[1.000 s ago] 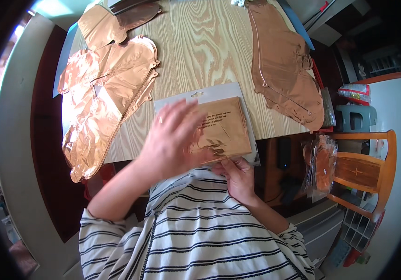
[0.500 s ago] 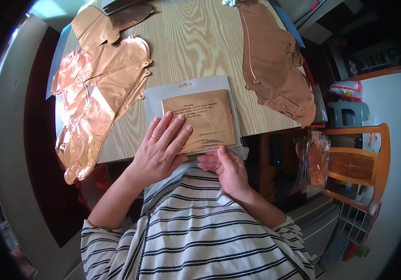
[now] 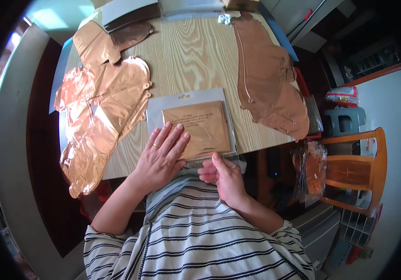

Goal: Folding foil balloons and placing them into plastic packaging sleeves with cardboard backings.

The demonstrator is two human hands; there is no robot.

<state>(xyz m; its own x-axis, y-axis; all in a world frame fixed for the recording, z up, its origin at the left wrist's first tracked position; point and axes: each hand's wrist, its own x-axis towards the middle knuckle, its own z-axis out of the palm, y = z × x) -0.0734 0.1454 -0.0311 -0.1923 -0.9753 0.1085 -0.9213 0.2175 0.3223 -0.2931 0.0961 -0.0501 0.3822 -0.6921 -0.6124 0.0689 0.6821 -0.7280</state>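
A clear plastic bag [image 3: 191, 97] with a pale backing card and a hang hole lies at the table's near edge. Inside it is a folded copper-coloured foil balloon [image 3: 212, 133], seen through the printed plastic. My left hand [image 3: 163, 151], a ring on one finger, rests flat on the bag's lower left part with its fingers stretched out. At the bag's near edge my right hand [image 3: 224, 177] has its thumb on top and its curled fingers below, pinching the plastic. Flat copper foil balloons lie on both sides, one on the left [image 3: 112, 98] and one on the right [image 3: 268, 79].
Beyond the bag stretches the wood-grain table [image 3: 186, 51]. A dark-topped box [image 3: 130, 14] stands at the far left, and small white pieces [image 3: 225, 18] lie at the far right. On the wooden chair [image 3: 350, 172] to the right are plastic-wrapped copper packets [image 3: 313, 168].
My view has tilted up, so the table sits lower and more of its far edge shows. Both hands keep nearly the same place on the bag; my right fingers have shifted slightly.
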